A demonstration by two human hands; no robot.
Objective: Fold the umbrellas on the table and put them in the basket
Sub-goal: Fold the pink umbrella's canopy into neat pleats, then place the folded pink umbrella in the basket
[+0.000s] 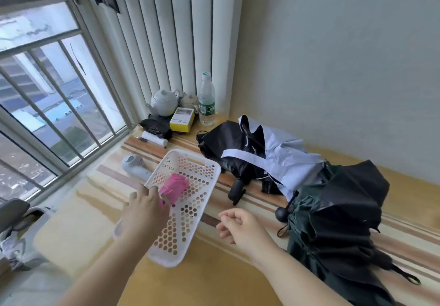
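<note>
Left hand (145, 210) pinches the near end of the folded pink umbrella (173, 187) lying light and soft in the white basket (209, 170), right hand (240, 226) loosely curled and empty, floppy black-and-white umbrella (262, 155) and dark green umbrella (338, 217) unfolded on the desk at right, best gripped by their stiff handles.

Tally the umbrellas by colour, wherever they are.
Pink umbrella, folded, in the basket: 1
Black and pale blue umbrella, unfolded on the table: 1
Dark green umbrella, unfolded on the table: 1
Total: 3
</note>
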